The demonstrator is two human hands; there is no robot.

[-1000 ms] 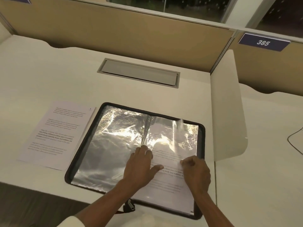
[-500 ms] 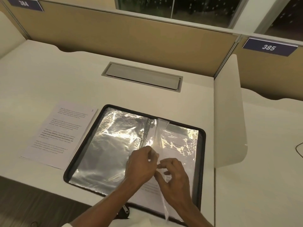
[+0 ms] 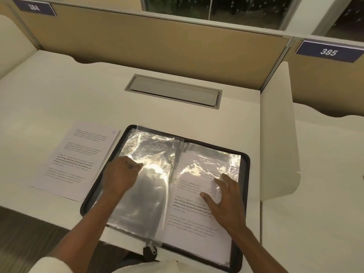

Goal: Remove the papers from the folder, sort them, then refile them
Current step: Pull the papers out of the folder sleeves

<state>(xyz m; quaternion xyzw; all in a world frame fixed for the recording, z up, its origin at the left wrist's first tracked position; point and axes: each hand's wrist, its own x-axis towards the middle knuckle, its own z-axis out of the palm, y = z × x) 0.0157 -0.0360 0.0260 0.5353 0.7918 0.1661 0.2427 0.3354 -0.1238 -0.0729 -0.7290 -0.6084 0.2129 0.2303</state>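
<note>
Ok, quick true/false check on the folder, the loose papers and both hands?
The folder lies open on the desk. True.
The loose paper stack lies right of the folder. False: it lies to the left.
The right hand rests, fingers spread, on the right-hand sleeve. True.
The right-hand sleeve is empty. False: a printed sheet shows in it.
The left hand rests on the loose paper stack. False: it is on the left-hand sleeve.

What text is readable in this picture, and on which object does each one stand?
"384": left sign.
"385": right sign.
"way of living. Defined by a slower pace": bold line on the page in the folder.
Other lines on that page and on the loose sheet: too small to read.
</note>
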